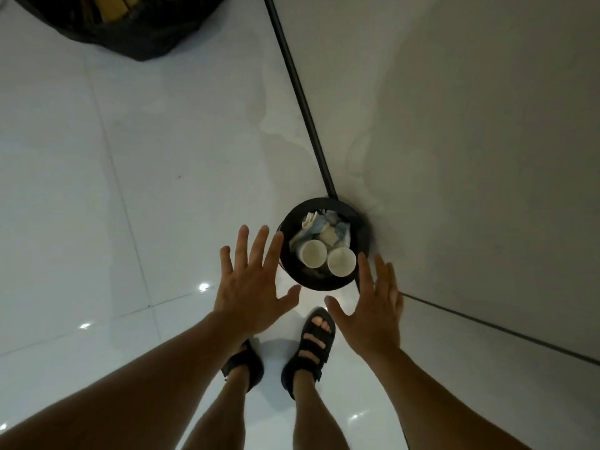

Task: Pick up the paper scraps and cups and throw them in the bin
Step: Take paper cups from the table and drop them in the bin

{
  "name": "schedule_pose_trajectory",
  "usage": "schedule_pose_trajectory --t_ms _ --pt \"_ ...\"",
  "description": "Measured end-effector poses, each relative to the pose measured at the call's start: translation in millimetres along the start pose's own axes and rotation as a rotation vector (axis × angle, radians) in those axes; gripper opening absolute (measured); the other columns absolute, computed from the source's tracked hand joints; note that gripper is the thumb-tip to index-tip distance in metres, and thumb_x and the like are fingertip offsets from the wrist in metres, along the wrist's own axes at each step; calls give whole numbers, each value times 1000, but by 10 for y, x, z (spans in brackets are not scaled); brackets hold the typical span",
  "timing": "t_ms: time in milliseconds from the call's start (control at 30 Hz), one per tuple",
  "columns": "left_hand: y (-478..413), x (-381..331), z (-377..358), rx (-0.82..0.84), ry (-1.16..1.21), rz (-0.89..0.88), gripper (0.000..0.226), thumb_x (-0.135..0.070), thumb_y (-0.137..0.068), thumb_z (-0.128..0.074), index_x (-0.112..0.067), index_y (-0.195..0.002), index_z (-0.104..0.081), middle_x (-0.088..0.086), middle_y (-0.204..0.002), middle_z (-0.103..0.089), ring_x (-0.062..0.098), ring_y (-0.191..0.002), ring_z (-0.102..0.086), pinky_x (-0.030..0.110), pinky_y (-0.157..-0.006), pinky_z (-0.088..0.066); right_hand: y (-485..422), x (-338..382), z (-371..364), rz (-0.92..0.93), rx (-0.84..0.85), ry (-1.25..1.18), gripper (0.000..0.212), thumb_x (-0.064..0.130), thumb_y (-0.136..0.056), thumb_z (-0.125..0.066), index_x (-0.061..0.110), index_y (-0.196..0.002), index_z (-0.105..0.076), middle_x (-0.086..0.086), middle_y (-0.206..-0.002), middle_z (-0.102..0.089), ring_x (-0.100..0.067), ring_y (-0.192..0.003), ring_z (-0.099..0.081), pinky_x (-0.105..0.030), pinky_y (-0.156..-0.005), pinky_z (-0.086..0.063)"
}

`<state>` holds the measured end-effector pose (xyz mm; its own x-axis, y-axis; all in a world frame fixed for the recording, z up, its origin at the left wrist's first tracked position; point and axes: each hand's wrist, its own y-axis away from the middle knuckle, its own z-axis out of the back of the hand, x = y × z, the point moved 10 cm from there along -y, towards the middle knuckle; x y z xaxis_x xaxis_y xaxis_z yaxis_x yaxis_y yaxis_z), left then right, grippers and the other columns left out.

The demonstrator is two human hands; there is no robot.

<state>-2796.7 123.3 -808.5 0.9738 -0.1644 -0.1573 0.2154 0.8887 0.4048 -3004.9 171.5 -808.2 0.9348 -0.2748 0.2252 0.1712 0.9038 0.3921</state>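
Note:
A small round black bin (358, 222) stands on the floor in the corner where two walls meet. Inside it lie two white paper cups, one on the left (313, 254) and one on the right (341, 261), on top of crumpled white and blue paper scraps (328, 229). My left hand (251, 284) is spread flat, palm down, just left of the bin, its fingertips near the rim. My right hand (373, 303) is spread the same way at the bin's right front. Both hands hold nothing.
A black rubbish bag (130, 30) with yellowish contents sits at the far left on the glossy white tiled floor. Grey walls with a dark skirting strip (302, 102) close off the right side. My feet in dark sandals (313, 345) stand just before the bin.

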Motion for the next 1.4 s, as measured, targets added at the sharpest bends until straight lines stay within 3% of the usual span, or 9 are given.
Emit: schedule_pose_trajectory --t_ms 67,200,233,367,500,767,967,1167,1400 --pt "257 32 433 -23 50 33 92 -76 -79 -26 -22 -152 -8 10 -159 -15 37 -146 -2 61 -111 -15 202 207 302 13 29 9 95 72 -82 -51 37 -154 -1 -5 -163 -5 -29 -149 -3 -57 -113 -21" --pt "833 290 1152 0 73 187 91 -79 -78 -8 -28 -146 24 4 -160 15 30 -142 28 57 -113 5 601 768 961 125 38 18 88 73 -83 -48 34 -154 -14 -6 -162 -14 -29 -148 -12 -57 -111 -28" --pt "1001 366 1336 2 84 228 89 -78 -78 -7 -29 -145 25 3 -159 17 29 -141 29 57 -113 7 706 907 1108 167 51 21 87 73 -83 -47 34 -154 -15 -4 -162 -13 -28 -148 -11 -58 -111 -27" --pt "1847 606 2018 -60 96 387 86 -74 -81 -10 -27 -151 9 3 -161 8 31 -144 22 58 -114 1 1197 1399 1601 360 97 55 85 71 -85 -46 35 -154 -11 -1 -163 -5 -25 -149 0 -58 -114 -21" --pt "2899 759 2225 -104 184 642 84 -73 -83 -12 -26 -151 3 3 -161 4 30 -145 19 58 -115 -1 1765 1862 1870 603 158 104 86 71 -85 -43 39 -153 -3 2 -163 -2 -22 -149 5 -57 -116 -17" --pt "5508 774 1842 -175 357 1178 84 -73 -83 -18 -28 -151 5 1 -161 5 31 -145 19 59 -114 0 3113 2769 1707 1059 347 335 86 72 -86 -39 42 -151 9 5 -162 5 -20 -148 8 -55 -117 -9" --pt "7541 435 1297 -300 501 1581 83 -71 -86 -23 -28 -152 3 1 -161 5 30 -146 15 58 -115 -3 4801 3391 1262 1465 398 488 85 72 -86 -38 42 -152 5 7 -162 4 -17 -148 9 -53 -118 -6" --pt "9383 -341 390 -400 644 1912 84 -72 -84 -24 -29 -151 3 0 -161 6 29 -146 12 57 -115 -5 6786 3341 610 1733 445 624 83 71 -88 -36 40 -153 5 5 -162 6 -18 -149 11 -51 -118 -9" --pt "11167 -1136 -372 -490 716 2178 86 -71 -84 -29 -28 -152 0 0 -161 4 28 -147 11 56 -114 -4 9108 2996 -71 1938 634 565 82 68 -89 -43 40 -153 0 8 -162 3 -16 -149 6 -45 -117 -14"
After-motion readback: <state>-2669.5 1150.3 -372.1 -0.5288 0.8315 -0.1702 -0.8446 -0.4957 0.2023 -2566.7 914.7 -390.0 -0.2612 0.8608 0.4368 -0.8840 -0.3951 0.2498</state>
